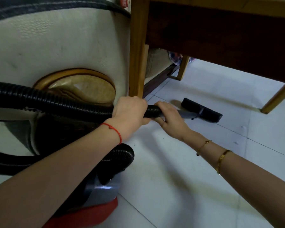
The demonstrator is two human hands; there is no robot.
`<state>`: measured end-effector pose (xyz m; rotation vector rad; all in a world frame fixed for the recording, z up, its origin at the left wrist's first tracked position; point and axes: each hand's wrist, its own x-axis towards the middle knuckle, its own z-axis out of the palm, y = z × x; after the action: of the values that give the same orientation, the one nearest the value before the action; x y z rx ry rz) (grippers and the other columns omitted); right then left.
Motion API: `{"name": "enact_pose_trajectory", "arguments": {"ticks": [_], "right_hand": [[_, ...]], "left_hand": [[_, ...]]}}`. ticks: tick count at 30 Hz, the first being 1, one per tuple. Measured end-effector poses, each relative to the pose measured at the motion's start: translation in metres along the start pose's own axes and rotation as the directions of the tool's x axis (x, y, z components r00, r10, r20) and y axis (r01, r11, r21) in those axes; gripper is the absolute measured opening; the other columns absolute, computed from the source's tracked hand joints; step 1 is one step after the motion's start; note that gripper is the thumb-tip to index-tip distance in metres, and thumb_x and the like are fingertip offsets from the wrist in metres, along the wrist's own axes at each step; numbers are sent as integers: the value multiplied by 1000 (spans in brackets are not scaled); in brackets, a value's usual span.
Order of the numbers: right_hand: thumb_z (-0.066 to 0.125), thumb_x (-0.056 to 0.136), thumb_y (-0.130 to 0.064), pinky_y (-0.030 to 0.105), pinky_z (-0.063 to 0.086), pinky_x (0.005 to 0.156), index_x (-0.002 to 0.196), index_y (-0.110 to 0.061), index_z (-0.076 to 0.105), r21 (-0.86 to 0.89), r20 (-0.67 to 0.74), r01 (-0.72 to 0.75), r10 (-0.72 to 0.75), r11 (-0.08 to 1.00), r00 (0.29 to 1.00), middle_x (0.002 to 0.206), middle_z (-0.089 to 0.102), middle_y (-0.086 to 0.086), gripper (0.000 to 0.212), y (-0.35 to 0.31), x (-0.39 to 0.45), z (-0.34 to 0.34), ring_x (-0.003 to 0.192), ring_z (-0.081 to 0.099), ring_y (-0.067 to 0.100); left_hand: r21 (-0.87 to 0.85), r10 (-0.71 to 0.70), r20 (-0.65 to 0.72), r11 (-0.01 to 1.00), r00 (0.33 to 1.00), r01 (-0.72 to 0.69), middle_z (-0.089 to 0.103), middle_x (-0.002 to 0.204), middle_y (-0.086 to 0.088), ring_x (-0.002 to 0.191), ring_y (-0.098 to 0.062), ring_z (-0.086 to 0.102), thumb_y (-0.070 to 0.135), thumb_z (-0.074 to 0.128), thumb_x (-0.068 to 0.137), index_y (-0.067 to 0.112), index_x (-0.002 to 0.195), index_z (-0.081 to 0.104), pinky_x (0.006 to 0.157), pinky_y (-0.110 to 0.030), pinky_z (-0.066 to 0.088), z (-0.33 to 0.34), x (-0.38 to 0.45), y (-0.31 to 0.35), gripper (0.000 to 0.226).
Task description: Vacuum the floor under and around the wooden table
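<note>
Hands held the vacuum's wand low over the white tiled floor (196,170): the left hand (130,112) was curled round the black ribbed hose (56,102) at its end, and the right hand (169,118) gripped just ahead of it, where the hose met the grey tube (187,114). The tube ran forward to the black floor nozzle (202,110), which lay flat on the tiles beneath the edge of the wooden counter (220,30), between its near leg (137,55) and its right leg (276,101). The hose looped back to the left and down into the vacuum cleaner body (102,188), grey with a red base, standing on the floor under the left forearm. A cream leather sofa (56,46) with a wood-trimmed oval panel stood just beside the near leg. A red string bracelet (115,130) circled the left wrist and two gold bracelets (220,160) the right
</note>
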<state>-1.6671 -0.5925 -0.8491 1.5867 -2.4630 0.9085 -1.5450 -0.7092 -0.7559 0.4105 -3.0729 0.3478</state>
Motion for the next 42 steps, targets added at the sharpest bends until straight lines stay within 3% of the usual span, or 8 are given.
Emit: {"name": "enact_pose_trajectory", "arguments": {"ticks": [8, 13, 22, 28, 35, 42], "right_hand": [[59, 90, -30, 37, 39, 74, 104, -14, 50, -1, -27, -4, 4, 1000, 1000, 94, 56, 5, 22, -41, -19, -4, 85, 46, 21], [60, 91, -27, 35, 39, 72, 104, -15, 49, 8, -45, -24, 25, 1000, 999, 93, 54, 2, 20, -40, -29, -13, 84, 46, 19], [61, 91, -32, 32, 39, 73, 102, -13, 52, -57, 18, -26, 27, 998, 999, 91, 59, 5, 23, 22, -41, -40, 82, 51, 20], [63, 90, -26, 38, 42, 71, 105, -14, 52, -102, 34, -91, 95, 991, 995, 93, 59, 7, 23, 71, -41, -52, 82, 51, 23], [59, 93, -33, 36, 40, 77, 112, -13, 54, -179, 36, -142, 150, 974, 988, 102, 63, 9, 28, 116, -39, -65, 92, 55, 27], [60, 93, -31, 25, 34, 78, 116, -17, 53, -198, 62, -210, 226, 957, 972, 109, 61, 6, 28, 143, -33, -71, 100, 54, 22]], "left_hand": [[19, 25, -20, 1000, 999, -25, 53, 80, 1, 67, -18, 50, 49, 61, 84, 19, 99, 55, 57, -29, 38, -19, -36, -17, 34], [31, 63, -49, 998, 997, -62, 59, 87, 0, 74, -19, 57, 51, 58, 86, 19, 105, 55, 59, -29, 39, -23, -37, -4, 38], [22, 73, -6, 997, 997, -73, 64, 104, -4, 91, -22, 63, 46, 54, 91, 14, 114, 54, 62, -28, 36, -17, -5, 50, 39], [-11, 66, -15, 998, 998, -66, 64, 103, -3, 91, -20, 63, 44, 54, 92, 14, 115, 55, 64, -28, 36, -6, 36, 88, 37], [-24, 57, -12, 998, 998, -57, 64, 105, -4, 93, -21, 63, 43, 55, 92, 13, 115, 57, 65, -28, 36, 11, 80, 120, 38], [-32, 65, -5, 997, 998, -66, 63, 107, -6, 96, -22, 62, 41, 55, 92, 12, 117, 56, 68, -28, 37, 21, 109, 137, 39]]}}
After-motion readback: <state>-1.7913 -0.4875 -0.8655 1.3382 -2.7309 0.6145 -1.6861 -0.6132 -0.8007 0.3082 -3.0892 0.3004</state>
